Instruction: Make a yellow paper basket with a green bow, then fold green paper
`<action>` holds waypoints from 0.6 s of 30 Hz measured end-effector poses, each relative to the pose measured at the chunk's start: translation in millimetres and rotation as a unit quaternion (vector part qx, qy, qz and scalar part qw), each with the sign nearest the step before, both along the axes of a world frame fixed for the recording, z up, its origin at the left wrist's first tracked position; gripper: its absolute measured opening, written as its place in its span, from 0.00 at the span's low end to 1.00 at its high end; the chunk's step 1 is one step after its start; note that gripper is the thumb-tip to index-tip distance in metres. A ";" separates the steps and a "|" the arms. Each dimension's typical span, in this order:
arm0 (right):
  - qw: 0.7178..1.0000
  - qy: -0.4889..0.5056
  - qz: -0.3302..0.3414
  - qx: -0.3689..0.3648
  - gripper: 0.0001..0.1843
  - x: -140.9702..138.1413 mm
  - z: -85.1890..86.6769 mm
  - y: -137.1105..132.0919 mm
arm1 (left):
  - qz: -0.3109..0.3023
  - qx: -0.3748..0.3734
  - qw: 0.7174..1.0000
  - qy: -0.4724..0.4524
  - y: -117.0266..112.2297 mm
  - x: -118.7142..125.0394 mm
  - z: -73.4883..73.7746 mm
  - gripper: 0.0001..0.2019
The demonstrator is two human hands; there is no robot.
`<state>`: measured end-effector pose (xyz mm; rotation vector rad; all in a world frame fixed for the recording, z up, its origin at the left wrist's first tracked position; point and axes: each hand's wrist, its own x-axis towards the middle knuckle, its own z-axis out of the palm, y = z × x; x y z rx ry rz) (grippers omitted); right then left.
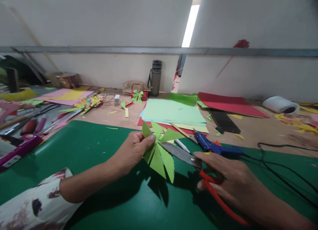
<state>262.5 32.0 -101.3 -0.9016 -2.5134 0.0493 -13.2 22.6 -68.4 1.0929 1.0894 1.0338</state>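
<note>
The left hand pinched a light-green paper flower between thumb and fingers, above the green mat. The right hand was closed around red-handled scissors, their tip at the flower's centre; whether the blades were parted, I could not tell. The scissors partly hid a white marker; a blue glue gun lay just beyond the right hand.
</note>
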 end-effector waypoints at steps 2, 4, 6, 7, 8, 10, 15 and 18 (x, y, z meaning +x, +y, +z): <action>1.000 -0.006 -0.001 0.010 0.25 0.1 -1.4 0.8 | 0.002 -0.005 1.000 0.000 0.1 0.2 0.0 0.15; 1.000 -0.013 -0.002 0.016 0.25 -0.1 -2.0 1.4 | 0.004 -0.011 1.000 -0.003 0.4 0.3 0.2 0.14; 1.000 -0.015 -0.005 0.025 0.25 -0.5 -1.9 1.7 | 0.001 -0.011 1.000 -0.007 0.8 0.3 0.4 0.14; 0.999 -0.013 -0.006 0.029 0.25 -0.8 -1.8 1.8 | -0.001 -0.009 1.000 -0.008 0.9 0.3 0.6 0.14; 0.999 -0.011 -0.006 0.032 0.25 -1.0 -1.6 1.8 | -0.001 -0.009 1.000 -0.009 0.9 0.4 0.8 0.14; 0.999 -0.008 -0.009 0.030 0.25 -1.3 -1.5 1.8 | 0.001 -0.009 1.000 -0.010 0.8 0.8 1.3 0.14; 0.999 -0.007 -0.023 0.038 0.24 -0.7 -2.5 2.1 | 0.005 -0.015 1.000 -0.025 0.7 1.5 0.5 0.14; 0.998 -0.018 -0.023 0.047 0.24 0.2 -3.3 2.6 | 0.005 -0.032 0.999 -0.038 1.3 1.3 -1.7 0.14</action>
